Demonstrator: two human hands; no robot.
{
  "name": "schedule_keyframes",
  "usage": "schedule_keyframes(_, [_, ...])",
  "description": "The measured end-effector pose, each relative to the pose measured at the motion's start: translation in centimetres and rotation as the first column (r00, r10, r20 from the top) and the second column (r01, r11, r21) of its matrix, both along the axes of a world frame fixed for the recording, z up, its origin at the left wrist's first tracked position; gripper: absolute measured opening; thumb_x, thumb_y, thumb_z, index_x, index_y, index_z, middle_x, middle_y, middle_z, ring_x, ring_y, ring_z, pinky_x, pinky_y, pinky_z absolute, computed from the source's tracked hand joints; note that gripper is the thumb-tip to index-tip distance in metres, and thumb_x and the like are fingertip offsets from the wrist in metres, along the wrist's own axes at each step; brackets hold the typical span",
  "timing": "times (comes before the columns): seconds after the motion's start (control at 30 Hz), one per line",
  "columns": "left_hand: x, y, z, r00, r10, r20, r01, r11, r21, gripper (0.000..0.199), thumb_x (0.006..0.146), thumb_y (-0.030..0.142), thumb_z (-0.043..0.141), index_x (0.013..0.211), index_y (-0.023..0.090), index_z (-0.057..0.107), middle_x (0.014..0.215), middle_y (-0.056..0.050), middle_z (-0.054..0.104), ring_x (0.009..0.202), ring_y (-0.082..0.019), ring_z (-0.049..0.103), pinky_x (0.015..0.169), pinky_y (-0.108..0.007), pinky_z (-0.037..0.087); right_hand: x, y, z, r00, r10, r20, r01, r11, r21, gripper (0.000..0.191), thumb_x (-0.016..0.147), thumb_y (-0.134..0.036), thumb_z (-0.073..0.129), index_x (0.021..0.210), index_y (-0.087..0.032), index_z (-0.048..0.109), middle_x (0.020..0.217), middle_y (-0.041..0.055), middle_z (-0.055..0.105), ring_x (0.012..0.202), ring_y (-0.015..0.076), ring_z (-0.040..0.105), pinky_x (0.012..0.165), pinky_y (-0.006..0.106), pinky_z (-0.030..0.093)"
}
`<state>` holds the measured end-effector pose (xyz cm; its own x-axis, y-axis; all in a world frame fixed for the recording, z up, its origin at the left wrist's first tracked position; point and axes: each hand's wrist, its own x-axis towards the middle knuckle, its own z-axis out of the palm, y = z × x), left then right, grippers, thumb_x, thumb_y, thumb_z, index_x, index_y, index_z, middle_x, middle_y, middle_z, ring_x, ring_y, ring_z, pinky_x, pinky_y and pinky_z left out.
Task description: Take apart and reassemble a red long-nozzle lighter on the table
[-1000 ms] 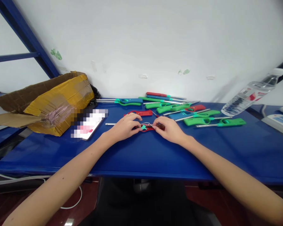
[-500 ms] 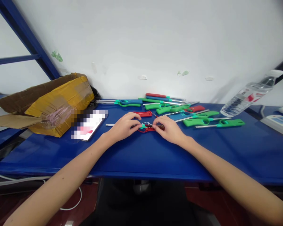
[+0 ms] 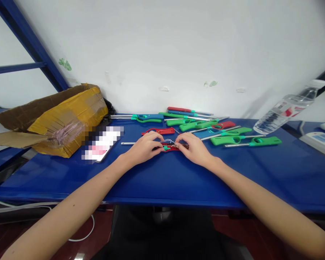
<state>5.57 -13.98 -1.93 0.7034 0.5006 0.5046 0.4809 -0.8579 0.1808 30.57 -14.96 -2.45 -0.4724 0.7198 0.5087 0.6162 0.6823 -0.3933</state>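
An opened red gas lighter (image 3: 172,148) lies in front of me, its green trigger part, thin white wires and inner parts bared. Its metal tube reaches out to the left from under my left hand (image 3: 147,148), whose thumb and fingers are closed at the lighter's green part. My right hand (image 3: 193,148) grips the other end with thumb and forefinger, over a dark inner piece. Just behind the hands rests the loose red casing half (image 3: 164,130), hollow side showing. The fingertips hide some of the lighter's inside.
Several green, blue and red lighters (image 3: 238,141) lie in a loose pile behind and to the right. A taped cardboard box (image 3: 70,119) and a phone (image 3: 104,153) are at the left. A water bottle (image 3: 284,112) leans at the right on the blue table (image 3: 178,180).
My left hand's fingers have shifted slightly at the lighter's green part, uncovering more of the loose casing half behind. My right hand has stayed nearly still.
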Motion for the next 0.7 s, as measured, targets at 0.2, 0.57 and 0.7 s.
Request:
schedule_keyframes(0.2, [-0.18,0.05,0.18,1.000,0.000,0.024,0.000,1.000,0.009,0.018,0.093,0.023,0.058,0.089,0.019,0.075,0.110,-0.011,0.064,0.105,-0.025,0.059,0.095,-0.044,0.049,0.00,-0.07,0.22,1.000,0.005,0.013,-0.005,1.000,-0.006,0.006,0.091,-0.020,0.055,0.090,-0.021,0.061,0.091,0.0055,0.067,0.088,0.0220,0.059,0.077,0.035,0.048])
schedule_keyframes(0.57, [0.05,-0.06,-0.09,0.996,0.022,0.088,-0.024,1.000,0.019,0.017,0.091,0.023,0.061,0.084,0.020,0.076,0.104,-0.009,0.065,0.099,-0.022,0.060,0.090,-0.041,0.052,0.13,-0.09,0.31,0.999,0.011,0.041,-0.011,1.000,0.011,0.006,0.091,-0.019,0.055,0.091,-0.022,0.060,0.092,0.0056,0.067,0.089,0.0226,0.059,0.078,0.036,0.048])
schedule_keyframes(0.7, [0.17,-0.10,-0.30,0.996,0.015,0.091,-0.017,1.000,0.025,0.017,0.091,0.023,0.060,0.085,0.019,0.076,0.103,-0.009,0.065,0.096,-0.022,0.060,0.085,-0.039,0.052,0.13,-0.13,0.32,0.999,0.016,0.052,-0.016,1.000,0.007,0.005,0.091,-0.020,0.056,0.091,-0.022,0.060,0.091,0.0058,0.067,0.087,0.0225,0.059,0.078,0.036,0.048])
